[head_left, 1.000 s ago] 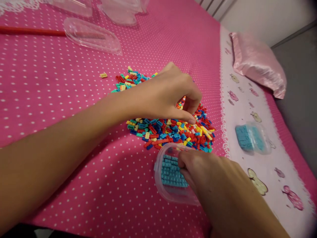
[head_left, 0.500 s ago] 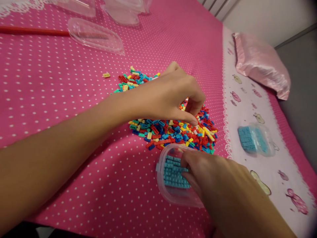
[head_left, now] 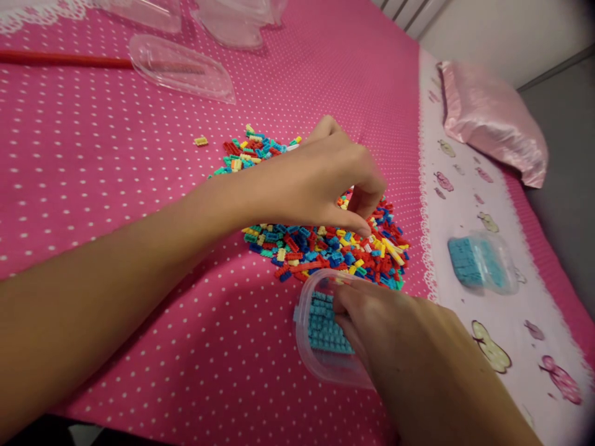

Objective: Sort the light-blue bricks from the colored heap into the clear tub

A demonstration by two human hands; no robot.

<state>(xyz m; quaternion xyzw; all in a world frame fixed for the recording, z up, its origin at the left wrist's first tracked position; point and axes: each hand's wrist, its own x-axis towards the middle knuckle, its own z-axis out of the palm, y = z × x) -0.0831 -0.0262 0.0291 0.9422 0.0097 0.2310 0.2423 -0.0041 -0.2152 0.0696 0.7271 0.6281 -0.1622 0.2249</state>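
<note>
Over a heap of small multicoloured toy bricks, my left hand hovers with its fingers curled and thumb brought close to the index finger. Whatever lies between those fingertips is hidden. My right hand reaches into a clear plastic container in front of the heap. Its thumb and index finger are pinched together at the turquoise bricks, which stand in tight rows inside. The back of this hand covers the right part of the container, and I cannot make out what the pinch holds.
A second clear container with turquoise bricks lies at the right. One pale yellow brick sits apart from the heap. A clear plastic scoop-shaped piece and a red stick lie at upper left. A pink pillow rests at upper right.
My right hand's fingertips have shifted slightly left and deeper over the turquoise rows. My left hand has stayed almost still above the heap.
</note>
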